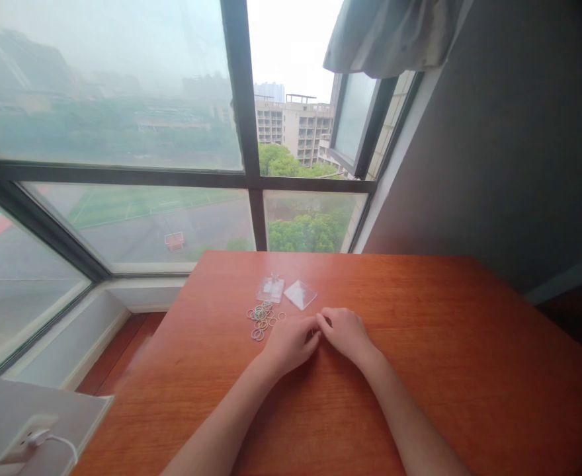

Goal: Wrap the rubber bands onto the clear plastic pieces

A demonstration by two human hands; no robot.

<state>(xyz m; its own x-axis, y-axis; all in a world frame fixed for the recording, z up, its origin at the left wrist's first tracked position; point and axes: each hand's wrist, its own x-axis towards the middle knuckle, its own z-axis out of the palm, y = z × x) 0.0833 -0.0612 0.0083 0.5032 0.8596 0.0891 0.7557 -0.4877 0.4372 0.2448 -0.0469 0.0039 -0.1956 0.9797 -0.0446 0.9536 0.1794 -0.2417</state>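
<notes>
My left hand [295, 340] and my right hand [346, 330] meet over the middle of the wooden table [450, 344]. Both have their fingers curled into a pinch, fingertips close together. Whatever sits between them is too small or hidden to make out. Just left of my left hand lies a loose pile of small pale rings [261, 315], several of them overlapping. Behind the rings is a clear plastic box [270, 289] with small things in or on it. A flat clear square piece [301, 295] with a white triangular patch lies beside the box, beyond my fingers.
Large framed windows [122, 173] rise behind the table, with one pane [358, 125] swung outward. A grey curtain [390, 36] hangs at the top right. At the lower left, a white plug [39, 436] sits in a wall socket. A dark wall stands to the right.
</notes>
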